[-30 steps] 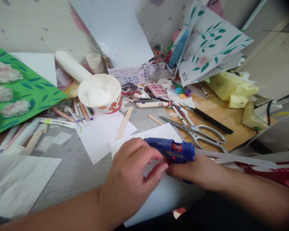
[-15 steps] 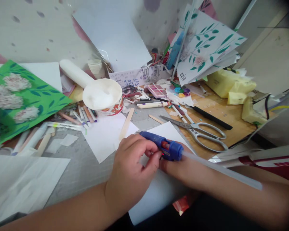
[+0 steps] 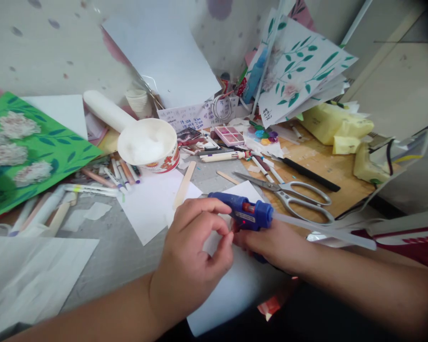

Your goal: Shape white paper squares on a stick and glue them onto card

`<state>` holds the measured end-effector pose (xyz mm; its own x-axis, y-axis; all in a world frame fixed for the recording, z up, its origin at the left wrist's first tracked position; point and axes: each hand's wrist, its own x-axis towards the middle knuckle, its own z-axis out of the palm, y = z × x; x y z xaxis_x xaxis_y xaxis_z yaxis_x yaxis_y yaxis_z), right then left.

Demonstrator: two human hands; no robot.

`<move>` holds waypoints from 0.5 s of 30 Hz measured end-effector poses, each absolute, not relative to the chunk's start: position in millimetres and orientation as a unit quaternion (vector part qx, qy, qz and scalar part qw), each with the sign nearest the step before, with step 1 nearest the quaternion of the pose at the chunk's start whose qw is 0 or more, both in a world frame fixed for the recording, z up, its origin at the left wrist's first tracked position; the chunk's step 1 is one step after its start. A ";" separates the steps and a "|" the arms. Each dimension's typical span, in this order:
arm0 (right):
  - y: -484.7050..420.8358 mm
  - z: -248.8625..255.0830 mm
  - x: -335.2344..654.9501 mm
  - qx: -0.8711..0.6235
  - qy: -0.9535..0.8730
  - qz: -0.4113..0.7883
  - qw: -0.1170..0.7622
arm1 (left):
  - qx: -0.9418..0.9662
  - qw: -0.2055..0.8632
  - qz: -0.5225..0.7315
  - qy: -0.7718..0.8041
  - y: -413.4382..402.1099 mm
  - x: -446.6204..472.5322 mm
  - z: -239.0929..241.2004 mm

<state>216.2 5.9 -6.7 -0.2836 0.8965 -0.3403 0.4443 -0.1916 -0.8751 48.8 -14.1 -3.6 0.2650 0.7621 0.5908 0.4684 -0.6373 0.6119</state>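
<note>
My right hand (image 3: 271, 242) is wrapped around the handle of a blue hot glue gun (image 3: 251, 214). A long translucent glue stick (image 3: 324, 232) pokes out of its back, and a small red light glows on its side. The nozzle points left, above a white sheet. Just left of the gun, my left hand (image 3: 196, 242) is closed in a pinch, thumb against fingertips; what lies between them, if anything, is too small to tell. Below my hands a pale sheet of paper (image 3: 231, 289) hangs over the table's front edge.
Beyond my hands lie scissors (image 3: 287, 190), a wooden stick (image 3: 184, 185) and a black-handled tool (image 3: 310, 175). A paper tub (image 3: 166, 162) with white foam stands behind. Markers (image 3: 92, 190) and a green flower picture (image 3: 64, 147) are at left; a yellow packet (image 3: 335, 123) sits at right.
The glue gun has turned slightly, so its glue stick points less steeply down. My left fingertips have come away from the gun's side, and the view has shifted a little.
</note>
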 end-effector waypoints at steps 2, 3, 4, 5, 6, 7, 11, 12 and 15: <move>4.7 -7.3 217.1 -0.563 -0.599 0.530 0.210 | 0.775 0.181 0.480 0.370 -13.1 48.3 -4.6; 3.8 -7.5 217.7 -0.564 -0.599 0.529 0.208 | 0.771 0.195 0.487 0.361 -12.9 48.0 -5.3; 2.8 -7.6 218.2 -0.565 -0.599 0.529 0.207 | 0.766 0.208 0.493 0.357 -12.9 47.5 -6.0; 1.9 -7.4 218.8 -0.563 -0.599 0.531 0.204 | 0.759 0.219 0.497 0.358 -13.0 47.0 -6.8; 1.2 -7.1 219.3 -0.562 -0.599 0.535 0.200 | 0.751 0.229 0.502 0.362 -12.9 46.3 -7.7; 0.8 -6.6 219.7 -0.562 -0.596 0.539 0.195 | 0.742 0.240 0.507 0.368 -12.7 45.5 -8.4; 2.4 -4.4 220.1 -0.557 -0.583 0.562 0.183 | 0.678 0.289 0.541 0.404 -6.6 42.7 -10.0; 3.2 -4.2 219.9 -0.556 -0.581 0.566 0.182 | 0.655 0.304 0.558 0.410 -4.2 42.4 -9.8; 5.5 -4.7 219.0 -0.552 -0.576 0.574 0.183 | 0.592 0.348 0.612 0.391 1.5 43.2 -7.6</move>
<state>219.0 5.5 -4.7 -0.3232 0.8467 -0.4227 0.4252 -0.2691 -0.8642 43.2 1.5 -7.6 -0.0555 0.8902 0.4522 0.0371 -0.4507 0.8919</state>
